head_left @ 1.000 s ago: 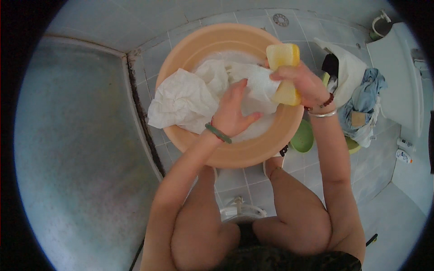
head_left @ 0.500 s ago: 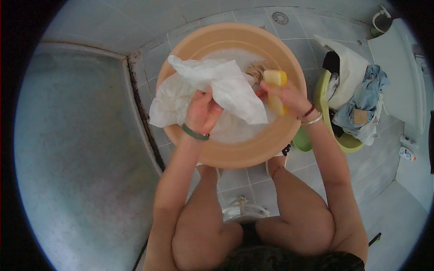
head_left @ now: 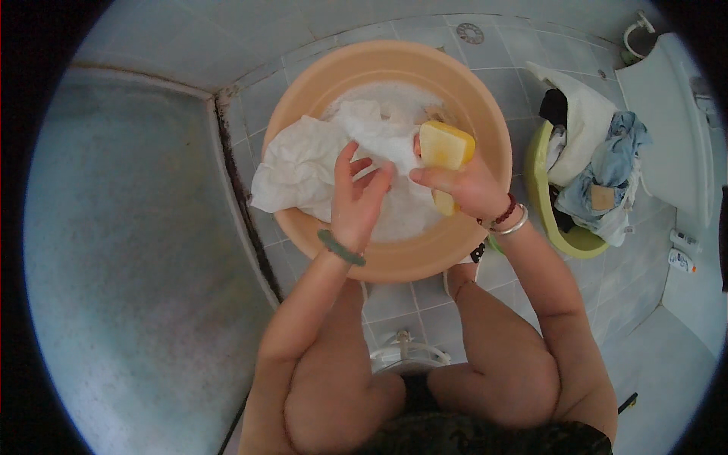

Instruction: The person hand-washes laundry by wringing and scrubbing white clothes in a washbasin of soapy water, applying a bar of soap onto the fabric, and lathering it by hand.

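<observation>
A round peach plastic basin (head_left: 485, 114) is set on the pale grey tiled floor (head_left: 402, 299), a lime-green plastic laundry basket (head_left: 540, 189) at three o'clock.

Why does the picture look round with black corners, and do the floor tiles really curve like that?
Head view: a fisheye lens leaves a dark ring and bends the tile lines toward the rim; light is soft and even, without hard shadows; the basin, white cloth and yellow soap bar at centre are sharpest.

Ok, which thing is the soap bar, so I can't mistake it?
Find the round peach basin on the tiled floor. Over its right half, the right hand grips a yellow block, the soap bar. It is the only yellow thing there; the cloth beside it is white.
</observation>
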{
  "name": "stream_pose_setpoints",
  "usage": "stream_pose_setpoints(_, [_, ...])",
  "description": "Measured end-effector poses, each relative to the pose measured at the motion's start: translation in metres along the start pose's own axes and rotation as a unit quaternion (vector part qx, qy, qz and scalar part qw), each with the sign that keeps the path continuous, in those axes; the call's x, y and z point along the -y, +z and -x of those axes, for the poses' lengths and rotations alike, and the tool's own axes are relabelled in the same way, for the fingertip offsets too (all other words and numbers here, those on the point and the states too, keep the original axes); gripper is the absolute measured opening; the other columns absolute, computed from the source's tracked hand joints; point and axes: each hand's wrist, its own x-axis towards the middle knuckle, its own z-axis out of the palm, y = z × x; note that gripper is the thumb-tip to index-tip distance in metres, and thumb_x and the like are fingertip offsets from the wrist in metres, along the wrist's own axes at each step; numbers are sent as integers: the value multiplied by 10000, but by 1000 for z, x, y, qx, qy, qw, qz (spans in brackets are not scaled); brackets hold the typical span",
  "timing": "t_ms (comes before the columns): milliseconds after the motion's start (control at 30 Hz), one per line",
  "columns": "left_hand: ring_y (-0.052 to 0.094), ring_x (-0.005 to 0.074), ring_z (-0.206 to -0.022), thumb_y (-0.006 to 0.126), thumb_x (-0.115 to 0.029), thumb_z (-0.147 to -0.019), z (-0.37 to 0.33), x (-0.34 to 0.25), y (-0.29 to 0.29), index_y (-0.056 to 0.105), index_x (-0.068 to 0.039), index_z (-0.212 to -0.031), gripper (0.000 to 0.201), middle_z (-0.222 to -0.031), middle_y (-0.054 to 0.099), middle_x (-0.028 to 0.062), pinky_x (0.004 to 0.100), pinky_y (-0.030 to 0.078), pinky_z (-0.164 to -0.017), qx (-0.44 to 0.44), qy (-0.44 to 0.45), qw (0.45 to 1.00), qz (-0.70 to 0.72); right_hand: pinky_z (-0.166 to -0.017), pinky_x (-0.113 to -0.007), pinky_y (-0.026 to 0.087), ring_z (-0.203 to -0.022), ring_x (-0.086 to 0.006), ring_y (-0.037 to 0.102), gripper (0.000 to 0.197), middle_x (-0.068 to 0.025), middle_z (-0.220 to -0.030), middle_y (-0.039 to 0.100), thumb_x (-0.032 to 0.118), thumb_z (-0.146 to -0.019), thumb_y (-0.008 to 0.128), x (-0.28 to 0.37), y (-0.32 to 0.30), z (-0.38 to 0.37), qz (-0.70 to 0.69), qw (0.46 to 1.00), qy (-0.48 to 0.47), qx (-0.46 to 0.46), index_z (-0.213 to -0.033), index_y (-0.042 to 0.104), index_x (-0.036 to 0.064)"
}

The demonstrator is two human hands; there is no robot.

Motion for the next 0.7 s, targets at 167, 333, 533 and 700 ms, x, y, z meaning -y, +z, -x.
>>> stream_pose_setpoints(167, [491, 158, -1068, 635, 5, -769, 19, -6, 6, 209, -46, -1373, 740, -1283, 363, 91, 324, 453, -851, 239, 118, 962, 53, -708, -275, 446, -793, -101, 537, 218, -5, -863, 576, 106, -762, 646, 18, 3, -5, 7, 998, 0, 66, -954, 567, 40])
stream_pose_setpoints(333, [501, 118, -1040, 567, 57, -790, 6, -1, -5, 389, -20, -1289, 535, -1132, 523, 40, 293, 419, -888, 218, 130, 967, 12, -727, -270, 456, -774, -109, 558, 160, -20, -850, 614, 83, -765, 611, 46, -4, -1, 53, 997, -25, 57, -915, 594, 30])
stream_pose_setpoints(533, [538, 92, -929, 495, -42, -851, -1, -5, -21, 547, 1, -1143, 300, -982, 603, 32, 237, 428, -814, 147, 9, 980, 130, -734, -247, 454, -803, -98, 546, 287, -39, -938, 608, 83, -769, 653, 35, -30, -6, 201, 977, -45, -54, -1036, 576, 11])
stream_pose_setpoints(700, [523, 77, -833, 475, -25, -851, 2, -22, -19, 579, -9, -1105, 275, -1016, 595, 36, 234, 430, -752, 171, 102, 976, 90, -722, -272, 463, -816, -141, 572, 350, -71, -895, 597, 174, -706, 707, 13, -18, 1, 295, 950, -83, -51, -978, 560, 11])
